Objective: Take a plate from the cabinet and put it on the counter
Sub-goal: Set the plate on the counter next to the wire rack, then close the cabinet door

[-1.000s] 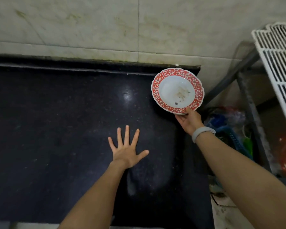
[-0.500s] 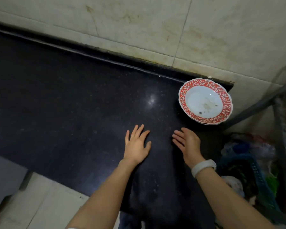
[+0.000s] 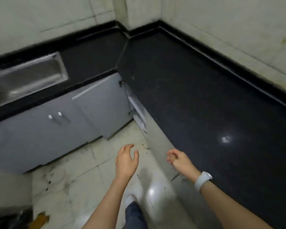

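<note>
Both hands are empty. The left hand (image 3: 126,160) hangs over the floor (image 3: 76,176) with its fingers loosely spread, grasping nothing. The right hand (image 3: 177,158) is loosely curled near the front edge of the counter (image 3: 196,100), and nothing is in it either. A pale band (image 3: 202,180) sits on that wrist.

No plate shows anywhere here. The stretch of dark counter in view is bare apart from a glint of light, so whether the plate rests further along to the right, out of sight, I cannot tell.

To the far left, a cabinet door (image 3: 104,103) stands swung out into the floor space below the counter corner, next to a closed pair of doors with small handles (image 3: 58,117). A steel sink (image 3: 26,78) lies beyond that on the left.

The risks from here look like these:
- The open door juts into the walkway; a shin or knee could catch it if the person steps that way without looking.
- The floor is shiny and spotted with grime, so a hurried step may slip.
- If a plate does sit near the counter's end, a careless elbow could knock it off.
</note>
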